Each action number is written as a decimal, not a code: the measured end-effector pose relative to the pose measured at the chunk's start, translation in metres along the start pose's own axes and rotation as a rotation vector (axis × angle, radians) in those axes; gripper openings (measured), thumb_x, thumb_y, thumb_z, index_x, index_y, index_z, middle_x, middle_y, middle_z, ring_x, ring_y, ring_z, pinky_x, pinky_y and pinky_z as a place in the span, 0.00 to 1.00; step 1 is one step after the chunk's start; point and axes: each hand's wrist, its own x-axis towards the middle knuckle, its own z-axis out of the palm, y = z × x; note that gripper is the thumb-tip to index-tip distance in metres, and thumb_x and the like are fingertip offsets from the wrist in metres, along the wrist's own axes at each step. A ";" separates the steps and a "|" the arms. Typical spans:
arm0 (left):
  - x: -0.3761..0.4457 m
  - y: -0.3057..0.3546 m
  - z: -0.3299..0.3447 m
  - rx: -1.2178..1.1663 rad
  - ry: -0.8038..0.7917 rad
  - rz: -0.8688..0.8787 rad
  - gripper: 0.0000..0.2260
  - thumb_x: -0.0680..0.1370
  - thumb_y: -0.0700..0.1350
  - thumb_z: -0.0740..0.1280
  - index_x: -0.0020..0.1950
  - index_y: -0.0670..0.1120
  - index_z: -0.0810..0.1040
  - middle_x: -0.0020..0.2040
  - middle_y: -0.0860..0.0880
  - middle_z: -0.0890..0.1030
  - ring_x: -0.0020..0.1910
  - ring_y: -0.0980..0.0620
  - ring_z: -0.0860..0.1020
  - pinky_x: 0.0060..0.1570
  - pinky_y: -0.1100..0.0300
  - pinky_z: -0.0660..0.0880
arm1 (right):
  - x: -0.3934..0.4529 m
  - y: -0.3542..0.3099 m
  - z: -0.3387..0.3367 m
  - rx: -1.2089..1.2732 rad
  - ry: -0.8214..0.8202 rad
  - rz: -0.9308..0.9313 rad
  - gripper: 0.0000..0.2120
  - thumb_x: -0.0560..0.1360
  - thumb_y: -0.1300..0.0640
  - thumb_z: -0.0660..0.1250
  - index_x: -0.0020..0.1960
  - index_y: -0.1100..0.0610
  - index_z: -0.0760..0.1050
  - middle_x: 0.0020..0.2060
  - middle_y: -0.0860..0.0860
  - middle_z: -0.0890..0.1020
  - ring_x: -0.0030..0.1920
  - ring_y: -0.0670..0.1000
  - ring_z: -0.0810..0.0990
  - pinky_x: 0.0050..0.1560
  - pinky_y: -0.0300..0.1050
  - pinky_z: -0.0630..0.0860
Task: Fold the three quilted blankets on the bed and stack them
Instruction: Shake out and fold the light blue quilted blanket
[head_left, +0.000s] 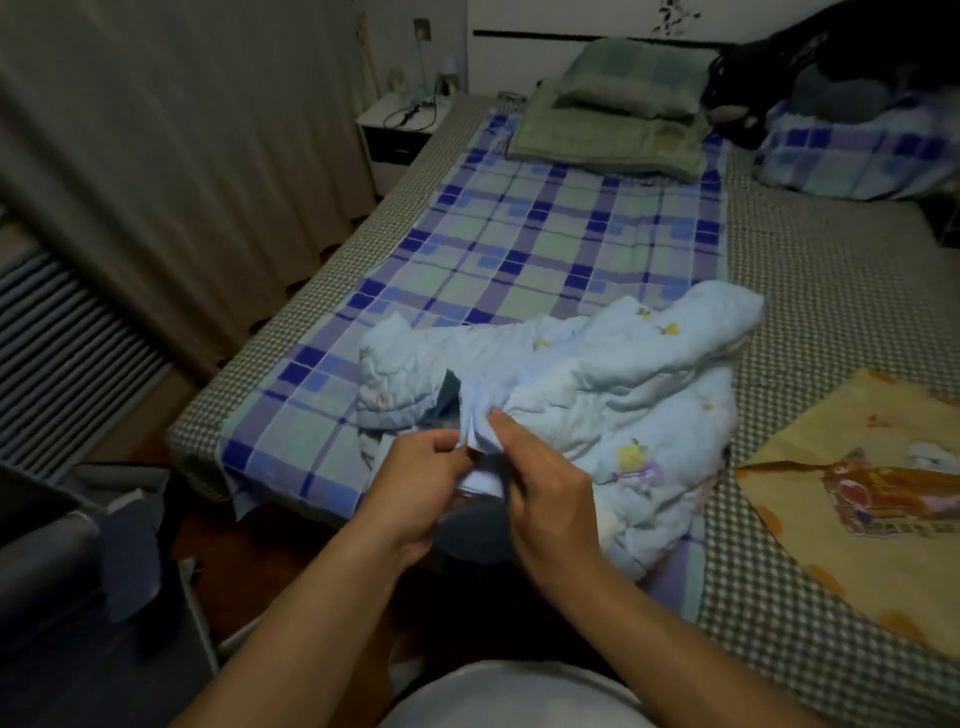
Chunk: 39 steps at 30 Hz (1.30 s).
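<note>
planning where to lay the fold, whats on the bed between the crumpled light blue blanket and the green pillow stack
In the head view, only the flat blue-and-green plaid blanket lies between the light blue quilted blanket and the green pillow stack; nothing rests on that stretch.

Yellow blanket cut off right; fingertips buried in pale-blue blanket.

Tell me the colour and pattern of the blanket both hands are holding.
Pale blue quilted blanket with small yellow prints, seen in the head view.
</note>
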 end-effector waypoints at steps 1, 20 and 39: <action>0.003 0.002 -0.005 0.022 -0.032 0.003 0.07 0.76 0.42 0.70 0.49 0.41 0.86 0.46 0.40 0.86 0.50 0.39 0.84 0.56 0.41 0.79 | 0.002 0.002 0.004 -0.017 0.020 -0.042 0.18 0.78 0.61 0.61 0.66 0.62 0.78 0.62 0.55 0.81 0.62 0.46 0.78 0.66 0.33 0.70; 0.046 0.022 -0.088 -0.134 -0.425 -0.242 0.11 0.82 0.41 0.61 0.56 0.37 0.81 0.49 0.41 0.86 0.46 0.47 0.85 0.45 0.56 0.83 | -0.016 -0.040 0.087 -0.458 0.170 -0.037 0.22 0.76 0.73 0.63 0.68 0.61 0.76 0.68 0.56 0.76 0.71 0.53 0.73 0.65 0.56 0.74; 0.067 0.205 0.024 0.298 -0.553 0.290 0.10 0.74 0.30 0.62 0.38 0.37 0.81 0.36 0.36 0.81 0.36 0.44 0.81 0.40 0.52 0.80 | 0.131 -0.046 -0.023 -0.036 0.284 0.156 0.40 0.70 0.71 0.63 0.78 0.53 0.57 0.73 0.49 0.67 0.74 0.44 0.65 0.73 0.38 0.64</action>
